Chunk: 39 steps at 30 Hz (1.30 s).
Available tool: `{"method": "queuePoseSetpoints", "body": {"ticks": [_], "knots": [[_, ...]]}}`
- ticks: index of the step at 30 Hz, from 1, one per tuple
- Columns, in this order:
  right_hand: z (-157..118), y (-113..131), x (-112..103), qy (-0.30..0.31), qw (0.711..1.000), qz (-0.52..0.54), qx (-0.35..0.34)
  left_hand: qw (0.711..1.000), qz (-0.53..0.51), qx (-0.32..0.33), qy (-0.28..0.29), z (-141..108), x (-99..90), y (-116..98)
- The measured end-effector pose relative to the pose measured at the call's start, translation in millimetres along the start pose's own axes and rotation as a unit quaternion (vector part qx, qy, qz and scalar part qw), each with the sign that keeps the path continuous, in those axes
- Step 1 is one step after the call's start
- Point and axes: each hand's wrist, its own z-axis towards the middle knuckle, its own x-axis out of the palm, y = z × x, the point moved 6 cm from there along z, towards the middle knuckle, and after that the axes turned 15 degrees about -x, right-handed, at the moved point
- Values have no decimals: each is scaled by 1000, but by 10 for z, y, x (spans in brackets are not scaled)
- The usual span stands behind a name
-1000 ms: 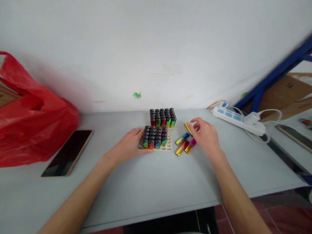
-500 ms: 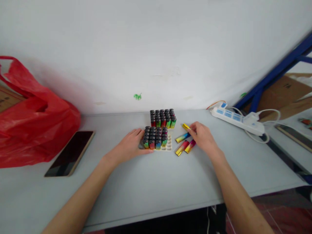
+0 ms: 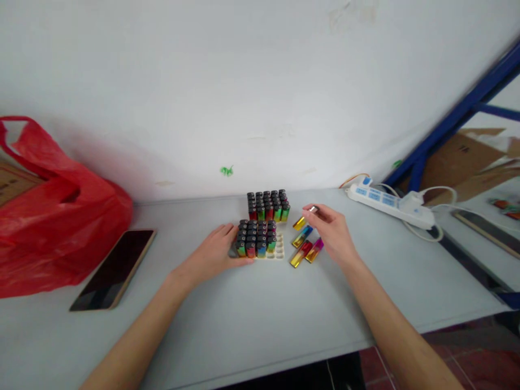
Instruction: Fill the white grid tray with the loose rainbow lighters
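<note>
Several black-topped colourful lighters (image 3: 257,238) stand upright in a white tray (image 3: 279,250), whose right-hand slots show bare. My left hand (image 3: 217,249) lies around the tray's left side, thumb along the front edge, touching tray and lighters. My right hand (image 3: 327,227) pinches a yellow lighter (image 3: 299,222) by its top end, tilted, right of the tray. Below it on the table lie a blue-and-yellow lighter (image 3: 303,236), a red-and-yellow lighter (image 3: 301,254) and a pink-and-yellow lighter (image 3: 314,251). Behind the tray stands a second block of upright lighters (image 3: 268,207).
At the left, a red plastic bag (image 3: 69,216) sits beside a dark phone (image 3: 116,269). A white power strip (image 3: 390,204) with cables lies at the back right. Further right are a blue metal frame (image 3: 455,116) and cardboard (image 3: 463,157).
My right hand now grips the yellow lighter and has tilted it, its yellow end swung toward the lower left. My left hand stays at the tray. The camera view has shifted slightly.
</note>
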Motion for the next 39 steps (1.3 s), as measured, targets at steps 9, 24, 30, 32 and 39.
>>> {"method": "queuePoseSetpoints", "body": {"ticks": [9, 24, 30, 32, 39], "knots": [[-184, 1, 397, 133, 984, 98, 67, 1000, 10, -5, 12, -2, 16, -14], [-239, -80, 400, 71, 993, -60, 75, 1000, -8, 0, -7, 25, 15, 52], [-247, -77, 407, 70, 992, -70, 80, 1000, -5, -2, 0, 36, 23, 50], [-240, -37, 385, 65, 992, -80, 72, 1000, 0, -1, -2, 36, 23, 51], [-214, -58, 350, 52, 992, -103, 57, 1000, -2, 5, -1, 29, 37, 59]]}}
